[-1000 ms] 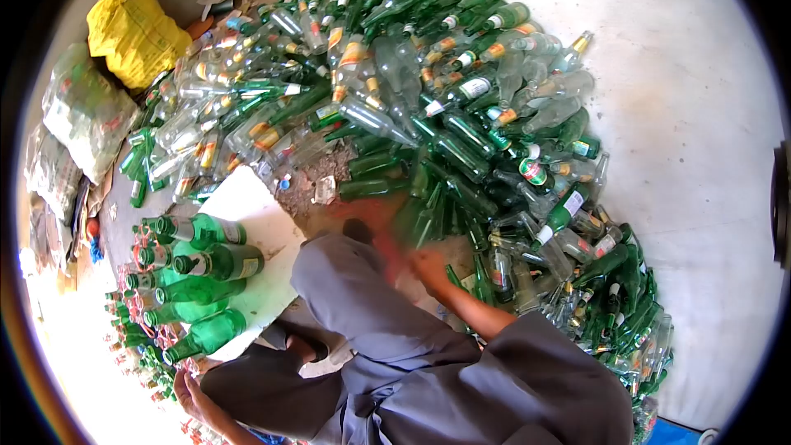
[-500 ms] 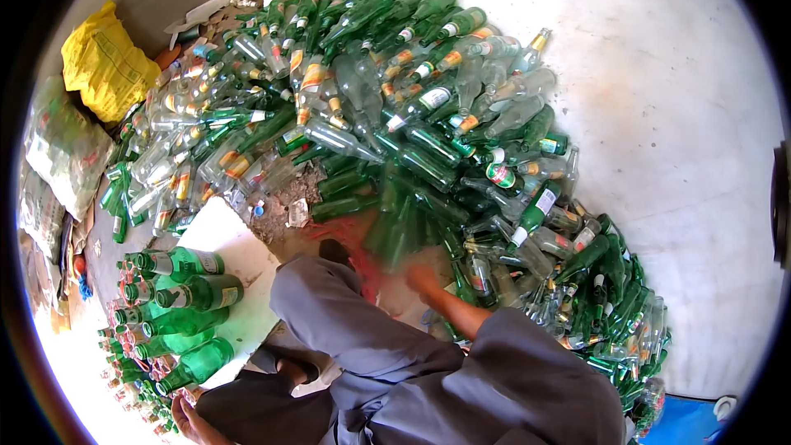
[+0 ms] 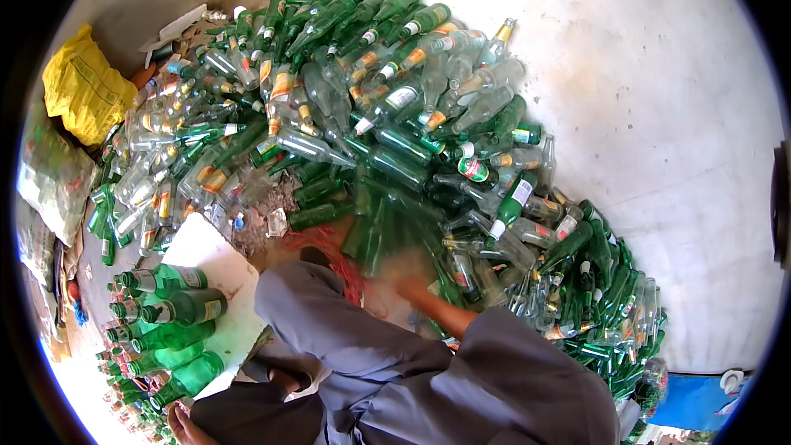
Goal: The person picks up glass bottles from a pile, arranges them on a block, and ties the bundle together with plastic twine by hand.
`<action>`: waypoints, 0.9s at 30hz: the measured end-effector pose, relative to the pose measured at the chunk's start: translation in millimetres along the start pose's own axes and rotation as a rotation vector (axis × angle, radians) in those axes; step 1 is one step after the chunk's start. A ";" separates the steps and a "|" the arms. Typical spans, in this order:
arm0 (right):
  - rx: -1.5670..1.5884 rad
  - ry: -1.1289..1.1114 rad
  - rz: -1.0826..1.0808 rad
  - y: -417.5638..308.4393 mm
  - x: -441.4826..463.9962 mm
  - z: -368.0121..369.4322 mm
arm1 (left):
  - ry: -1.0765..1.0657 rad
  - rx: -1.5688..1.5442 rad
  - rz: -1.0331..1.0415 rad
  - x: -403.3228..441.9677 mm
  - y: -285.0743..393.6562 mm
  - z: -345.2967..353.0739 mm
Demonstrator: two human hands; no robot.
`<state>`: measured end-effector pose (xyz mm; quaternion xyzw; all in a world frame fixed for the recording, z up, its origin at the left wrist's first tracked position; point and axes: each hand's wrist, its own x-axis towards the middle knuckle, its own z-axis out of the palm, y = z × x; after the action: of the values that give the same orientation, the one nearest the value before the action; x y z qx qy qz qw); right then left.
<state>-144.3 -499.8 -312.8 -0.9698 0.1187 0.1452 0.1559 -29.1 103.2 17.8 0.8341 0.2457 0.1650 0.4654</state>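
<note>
My right hand (image 3: 409, 283) is smeared by motion at the near edge of the bottle pile, so its grip cannot be made out. Blurred green bottles (image 3: 377, 239) lie just beyond it. At the lower left, my left hand (image 3: 186, 427) shows only in part beside my knee, its fingers apart and nothing visible in them. Above that hand, several green bottles (image 3: 185, 306) lie stacked on their sides, necks pointing left, by a white board (image 3: 235, 268).
A large heap of green and clear glass bottles (image 3: 395, 161) spreads along the pale wall (image 3: 643, 132). Red strings (image 3: 350, 272) lie near my foot. A yellow sack (image 3: 86, 86) and a filled clear bag (image 3: 53, 169) stand at left. Something blue (image 3: 696, 400) is at lower right.
The whole view has shifted, so the heap appears farther left and slightly lower. My right hand stays blurred near the same bottles. My left hand remains by my knee.
</note>
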 end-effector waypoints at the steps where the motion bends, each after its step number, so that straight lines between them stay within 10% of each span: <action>1: -0.011 -0.015 0.040 -1.3 -0.5 4.8 | 0.006 0.005 0.039 -3.3 6.3 1.8; 16: 0.183 0.305 0.199 36.3 -57.9 -70.9 | -0.067 0.107 -0.032 -2.6 14.3 4.6; 20: 1.764 0.560 0.774 54.6 -76.9 -119.6 | -0.082 0.145 0.013 -2.0 14.9 7.4; 27: 1.919 0.836 0.942 88.9 -85.8 -185.0 | -0.081 0.168 0.043 -0.1 14.1 9.1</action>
<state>-203.3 -628.3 -141.1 -0.2833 0.5741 -0.2947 0.7094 -20.9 90.5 25.2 0.8813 0.2216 0.1199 0.3999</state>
